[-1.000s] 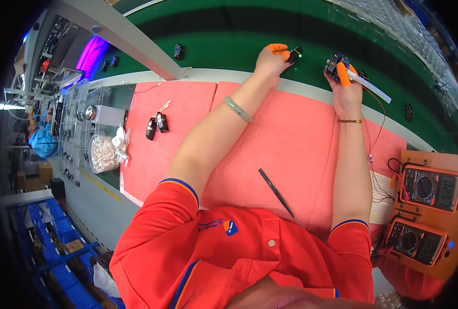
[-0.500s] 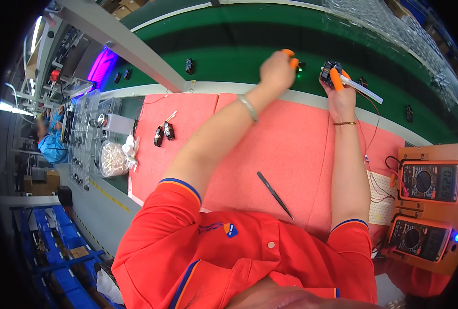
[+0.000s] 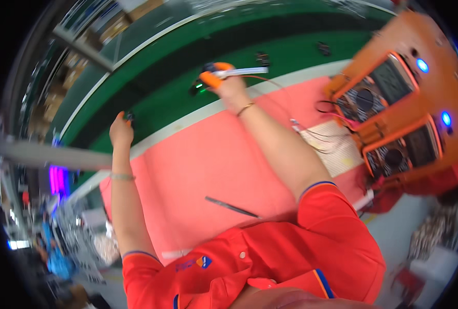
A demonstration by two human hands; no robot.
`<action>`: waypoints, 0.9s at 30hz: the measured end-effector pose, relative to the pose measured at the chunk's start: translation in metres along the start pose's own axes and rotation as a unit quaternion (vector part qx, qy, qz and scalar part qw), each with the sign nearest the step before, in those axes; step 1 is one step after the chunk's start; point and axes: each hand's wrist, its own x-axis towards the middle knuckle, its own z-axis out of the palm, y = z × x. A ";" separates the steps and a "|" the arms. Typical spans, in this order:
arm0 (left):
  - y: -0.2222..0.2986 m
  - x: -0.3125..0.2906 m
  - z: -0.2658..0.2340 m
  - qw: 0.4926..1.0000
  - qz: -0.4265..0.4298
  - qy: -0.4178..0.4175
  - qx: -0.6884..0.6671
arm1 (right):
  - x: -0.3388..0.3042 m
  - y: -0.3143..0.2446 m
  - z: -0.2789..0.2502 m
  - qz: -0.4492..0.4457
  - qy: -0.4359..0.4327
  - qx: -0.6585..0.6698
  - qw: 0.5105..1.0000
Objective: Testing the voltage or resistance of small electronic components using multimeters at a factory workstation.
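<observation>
My left hand, an orange cover on a fingertip, reaches over the green conveyor belt. Its fingers are closed at a small black device, though blur softens the grip. My right hand, also with orange finger covers, is closed around a white stick-like tool trailing a thin wire. A black device shows at its fingertips. Just beside that hand, a dark device with a green light is on the belt.
Black tweezers lie on the pink mat. Two orange-framed multimeters sit in an orange stand at right, near a white breadboard. More black devices are on the belt. A metal post stands at left.
The view has turned toward the right. My left hand has gone left along the belt, from beside the lit device to another black device. My right hand is now beside the lit one.
</observation>
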 end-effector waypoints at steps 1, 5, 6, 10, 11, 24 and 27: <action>0.020 -0.004 -0.001 0.999 0.037 0.009 0.005 | -0.001 -0.002 0.000 -0.008 -0.015 0.004 1.000; 0.065 -0.011 0.007 0.992 0.093 -0.028 0.080 | -0.013 -0.017 0.004 0.020 -0.015 0.077 0.997; 0.069 -0.008 0.007 0.991 0.107 -0.027 0.074 | -0.013 -0.017 0.002 0.026 -0.019 0.091 0.995; 0.067 -0.008 0.005 0.986 0.120 -0.101 0.049 | -0.013 -0.017 -0.002 0.014 -0.032 0.074 0.997; 0.069 -0.010 0.004 0.988 0.126 -0.085 0.038 | -0.013 -0.016 0.000 0.011 -0.022 0.072 0.997; 0.154 -0.053 0.013 0.632 0.032 -0.238 -0.736 | -0.013 -0.010 0.004 -0.028 -0.078 -0.138 0.987; 0.148 -0.055 0.010 0.572 -0.022 -0.217 -0.790 | -0.014 -0.011 0.006 0.014 -0.083 -0.075 0.994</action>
